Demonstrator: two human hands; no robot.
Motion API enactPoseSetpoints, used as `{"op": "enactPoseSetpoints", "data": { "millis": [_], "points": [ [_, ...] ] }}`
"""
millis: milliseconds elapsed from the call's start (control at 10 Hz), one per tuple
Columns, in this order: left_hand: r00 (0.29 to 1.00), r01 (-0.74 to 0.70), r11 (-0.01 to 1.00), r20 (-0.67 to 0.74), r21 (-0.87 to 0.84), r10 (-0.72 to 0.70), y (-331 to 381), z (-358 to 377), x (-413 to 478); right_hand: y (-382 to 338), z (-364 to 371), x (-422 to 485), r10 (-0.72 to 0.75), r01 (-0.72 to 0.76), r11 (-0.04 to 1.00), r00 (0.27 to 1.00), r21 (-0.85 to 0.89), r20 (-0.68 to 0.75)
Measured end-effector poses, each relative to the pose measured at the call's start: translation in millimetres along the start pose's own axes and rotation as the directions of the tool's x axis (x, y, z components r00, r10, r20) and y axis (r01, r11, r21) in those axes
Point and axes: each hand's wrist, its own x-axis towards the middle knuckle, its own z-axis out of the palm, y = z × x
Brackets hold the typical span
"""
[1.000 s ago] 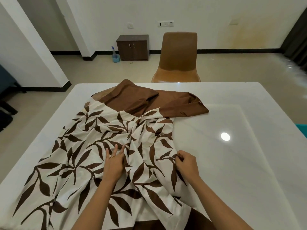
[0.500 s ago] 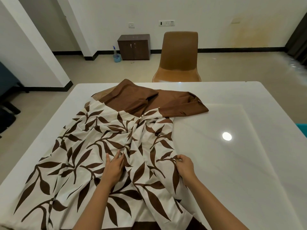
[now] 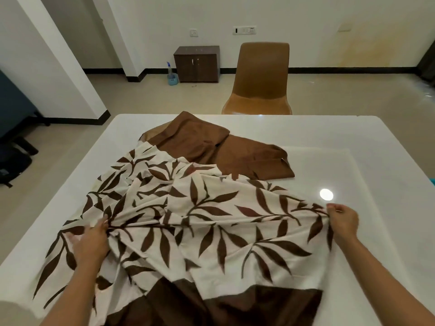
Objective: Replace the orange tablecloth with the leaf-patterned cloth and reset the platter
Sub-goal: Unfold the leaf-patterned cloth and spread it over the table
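the leaf-patterned cloth (image 3: 211, 222) lies half-opened over the near left of the white table (image 3: 376, 161), its brown border bunched toward 12 o'clock. the right hand (image 3: 343, 220) pinches a fold at 3 o'clock, fingers closed on fabric; the left hand (image 3: 91, 241) grips a gather at 9 o'clock. on that glossy top, uneven pulling would likely drag the whole cloth sideways and leave it skewed.

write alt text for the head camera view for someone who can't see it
Two bare hands pull a cream leaf-patterned cloth sideways across a white table, the left hand and right hand each gripping a bunched fold. The cloth's brown border lies crumpled at the far side, and a brown chair stands beyond.
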Motion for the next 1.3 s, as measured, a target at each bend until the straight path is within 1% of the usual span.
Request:
{"op": "enactPoseSetpoints", "data": {
  "millis": [100, 200, 300, 400, 500, 600, 700, 800, 900, 1000, 1100, 1200, 1300],
  "points": [
    [0.993, 0.121, 0.991, -0.002, -0.062, -0.121, -27, -7, 9, -1, -33, 31, -0.033, 0.028, 0.999, 0.988, -0.035, -0.153],
    [0.996, 0.077, 0.918, 0.076, -0.389, -0.052, -49, -3, 4, 16, -64, 59, 0.035, -0.052, 0.99, 0.991, -0.131, -0.129],
    [0.993, 0.077, 0.784, 0.121, -0.616, -0.002, -42, 3, -9, 26, -58, 52, 0.132, -0.078, 0.95, 0.978, -0.302, 0.164],
    [0.991, 0.125, 0.822, 0.107, -0.555, -0.078, -15, 17, -15, 6, -28, 14, 0.2, 0.018, 0.934, 0.802, -0.357, 0.563],
    [0.988, 0.024, 0.94, 0.151, -0.34, 0.029, 8, 19, -19, -17, -5, -7, 0.162, 0.15, 0.92, 0.694, -0.361, 0.702],
    [0.94, -0.116, 0.973, 0.295, -0.201, 0.173, 36, 21, -16, -38, 36, -28, -0.008, 0.338, 0.903, 0.631, -0.266, 0.776],
    [0.908, -0.131, 0.984, 0.383, -0.123, 0.168, 39, 20, -7, -46, 50, -31, -0.06, 0.269, 0.95, 0.651, -0.157, 0.756],
    [0.92, 0.145, 0.978, 0.385, -0.149, -0.078, 0, 10, 14, -56, 32, -3, 0.041, -0.089, 0.995, 0.741, 0.037, 0.67],
    [0.893, 0.341, 0.919, 0.375, -0.198, -0.25, -46, 10, 20, -59, -6, 31, 0.038, -0.167, 0.965, 0.851, 0.201, 0.524],
    [0.88, 0.409, 0.882, 0.357, -0.234, -0.313, -77, 3, 21, -39, -58, 73, 0.106, -0.246, 0.84, 0.949, 0.483, 0.298],
    [0.907, 0.37, 0.911, 0.284, -0.181, -0.311, -62, -9, 25, -19, -87, 89, 0.255, -0.267, 0.92, 0.964, 0.287, 0.079],
    [0.977, 0.213, 0.966, 0.027, -0.147, -0.212, -15, -33, 34, -32, -93, 63, -0.198, -0.339, 0.665, 0.779, 0.665, 0.595],
    [0.977, -0.044, 0.967, -0.214, -0.25, -0.011, 27, -37, 36, -71, -63, 23, -0.181, -0.348, 0.702, 0.756, 0.621, 0.628]
  ]
}}
